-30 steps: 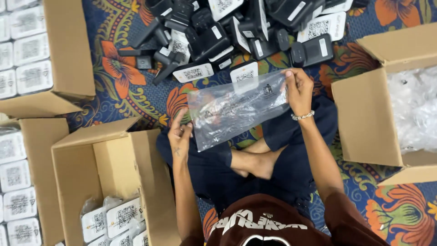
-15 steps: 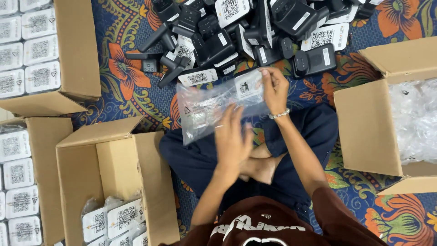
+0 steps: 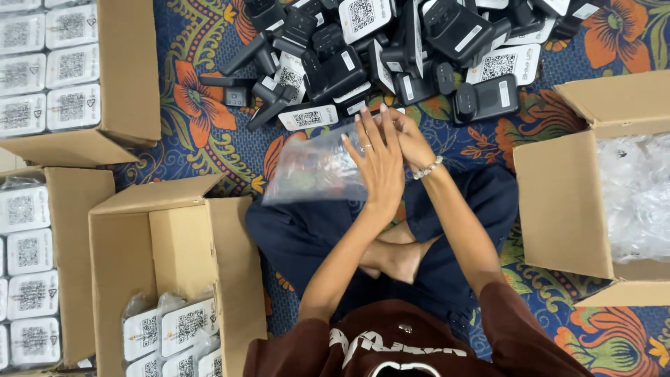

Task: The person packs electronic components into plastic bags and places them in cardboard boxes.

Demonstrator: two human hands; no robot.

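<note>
Plastic is what both hands are busy with: a clear bag [image 3: 314,171] with something flat and partly coloured inside, lying over the person's lap just short of the heap of black devices [image 3: 391,49] on the patterned rug [image 3: 202,132]. The left hand [image 3: 380,167] lies flat on the bag's right end, its fingers [image 3: 370,143] straight and close together, pressing down and not gripping. The right hand [image 3: 412,143] sits just behind it, mostly hidden; its fingers seem curled at the bag's top right corner, but I cannot tell whether they pinch the film.

By its look the bag is light, thin and limp, with creases and glare that suggest a slick surface. It would likely sag or fold if lifted by one corner, and what is inside could slide toward the low end. A hold on both short ends, or a flat palm beneath the part that holds the contents, looks safest; the open mouth, wherever it is, is not clear from here.

Cardboard boxes stand around: one at the left front [image 3: 174,265] with bagged white-labelled packs, others at the far left [image 3: 125,77] filled with similar packs, and one at the right [image 3: 572,188] full of crumpled clear bags.
</note>
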